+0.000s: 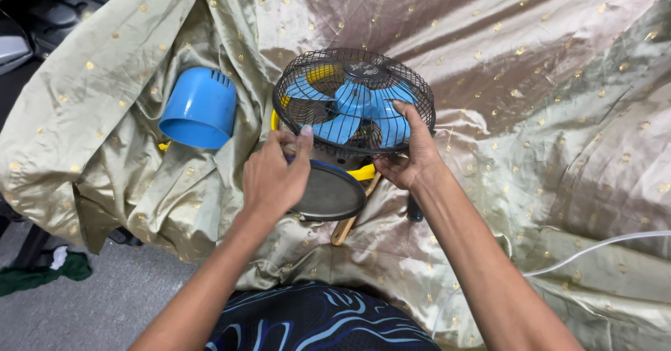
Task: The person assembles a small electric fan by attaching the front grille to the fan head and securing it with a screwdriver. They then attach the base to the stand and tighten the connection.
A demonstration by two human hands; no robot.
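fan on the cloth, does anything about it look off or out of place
Yes. The blue cover, seemingly a housing part, lies on its side on the gold-dotted cloth, apart from the fan. The fan tilts on its round base, both hands, left and right, holding the black grille. No breakage shows.

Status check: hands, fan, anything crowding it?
Left hand and right hand both grip fan at its wire guard. Fan sits on gold cloth. Blue cap lies apart, left.

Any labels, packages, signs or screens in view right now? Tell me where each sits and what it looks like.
Badge: round dark disc with pale markings, at the centre of the black wire fan guard, above the blue blades.
No packages, signs or screens show.
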